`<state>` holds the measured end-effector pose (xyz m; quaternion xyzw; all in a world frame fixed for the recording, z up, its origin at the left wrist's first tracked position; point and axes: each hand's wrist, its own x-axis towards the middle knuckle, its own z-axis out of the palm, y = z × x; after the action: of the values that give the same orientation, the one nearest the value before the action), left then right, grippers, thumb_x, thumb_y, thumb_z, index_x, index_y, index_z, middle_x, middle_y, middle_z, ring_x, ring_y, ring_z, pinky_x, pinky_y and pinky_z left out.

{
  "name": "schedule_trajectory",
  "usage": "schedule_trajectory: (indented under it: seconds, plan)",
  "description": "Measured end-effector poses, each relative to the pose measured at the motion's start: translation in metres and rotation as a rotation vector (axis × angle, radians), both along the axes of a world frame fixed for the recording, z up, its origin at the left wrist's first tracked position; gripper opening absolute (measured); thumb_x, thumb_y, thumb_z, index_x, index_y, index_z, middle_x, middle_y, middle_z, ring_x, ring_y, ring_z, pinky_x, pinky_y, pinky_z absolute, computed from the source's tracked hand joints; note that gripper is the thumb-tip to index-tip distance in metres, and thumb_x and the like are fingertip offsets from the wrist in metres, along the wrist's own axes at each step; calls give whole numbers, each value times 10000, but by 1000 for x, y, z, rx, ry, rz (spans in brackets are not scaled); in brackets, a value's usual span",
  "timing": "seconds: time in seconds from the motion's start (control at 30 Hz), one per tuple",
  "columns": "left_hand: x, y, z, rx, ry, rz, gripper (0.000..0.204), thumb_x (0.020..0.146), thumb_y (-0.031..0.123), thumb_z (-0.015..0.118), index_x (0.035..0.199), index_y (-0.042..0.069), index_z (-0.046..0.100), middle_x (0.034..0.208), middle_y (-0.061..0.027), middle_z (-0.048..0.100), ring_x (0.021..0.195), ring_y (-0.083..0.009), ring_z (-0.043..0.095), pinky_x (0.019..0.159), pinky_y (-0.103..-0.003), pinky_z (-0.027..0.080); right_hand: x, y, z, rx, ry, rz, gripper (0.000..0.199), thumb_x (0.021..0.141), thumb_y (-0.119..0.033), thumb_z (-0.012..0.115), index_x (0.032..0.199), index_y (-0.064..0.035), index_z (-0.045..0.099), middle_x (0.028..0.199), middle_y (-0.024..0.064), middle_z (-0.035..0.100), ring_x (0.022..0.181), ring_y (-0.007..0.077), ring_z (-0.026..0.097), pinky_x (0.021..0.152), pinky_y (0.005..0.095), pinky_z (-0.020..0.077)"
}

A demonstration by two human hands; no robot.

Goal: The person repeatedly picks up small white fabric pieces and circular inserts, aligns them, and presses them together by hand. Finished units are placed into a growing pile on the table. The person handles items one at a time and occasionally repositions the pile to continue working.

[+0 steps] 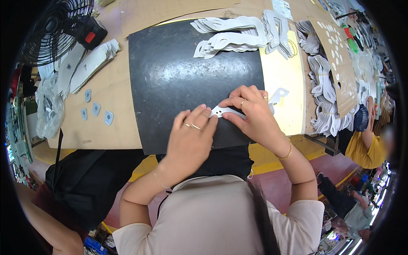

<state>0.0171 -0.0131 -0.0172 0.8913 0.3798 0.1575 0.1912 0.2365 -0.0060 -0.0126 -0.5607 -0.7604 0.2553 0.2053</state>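
A narrow white cut-out piece [224, 110] with small dark holes lies low over the black mat [182, 85]. My left hand [189, 136] grips its left end, the fingertips close together at the tip. My right hand [253, 109] pinches the same piece between thumb and forefinger, its other fingers curled. Part of the piece is hidden under my right hand. Just right of that hand, a white looped end [279, 96] shows over the yellow sheet; I cannot tell whether it belongs to the same piece.
Stacks of white cut-outs [233, 41] lie on the mat's far edge, with more bundles [322, 78] at the right. Several small grey-blue patches [96, 109] are at the left, near a black fan [53, 25] and a plastic bag [49, 106]. A co-worker's yellow sleeve [366, 148] is at far right.
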Motion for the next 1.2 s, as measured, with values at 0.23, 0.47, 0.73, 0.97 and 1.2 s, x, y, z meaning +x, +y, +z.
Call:
schedule_trajectory:
  seconds: [0.23,0.47,0.73,0.97,1.2]
  plan:
    - [-4,19,-10,-112,-154,219,251,860,141,788,1106,137,740,1328,-58,592,1267,-310,489,1062,-472,291,-4,-4,-4,54,33,-10,236,809,-166,828,1040,-143,786,998,-11,618,971,208,559,911,393,338]
    - [5,17,-10,-136,-123,261,181,865,166,781,1044,153,753,1371,-30,554,1285,-307,436,1033,-486,257,-6,-6,-5,64,39,-38,237,804,-186,828,1038,-150,805,971,-37,604,964,184,537,894,389,327]
    - [13,13,-19,-21,-89,302,156,872,165,768,1027,166,749,1334,-8,570,1254,-281,451,977,-488,273,-8,-5,-4,99,-4,-28,251,772,-176,833,1019,-148,799,986,-33,616,994,195,544,897,408,336]
    - [5,18,-6,-208,-93,282,183,877,166,778,1057,144,756,1357,-9,585,1316,-299,439,1099,-446,235,-11,-5,-2,73,-6,-64,246,764,-173,837,1006,-150,799,1013,-29,632,1011,204,549,912,419,336]
    - [5,15,-3,-190,-64,273,192,874,163,784,1063,136,759,1380,-26,569,1333,-304,431,1103,-447,234,-17,-8,-2,42,2,-123,219,767,-163,840,982,-143,802,1024,-29,633,1010,210,542,927,432,328]
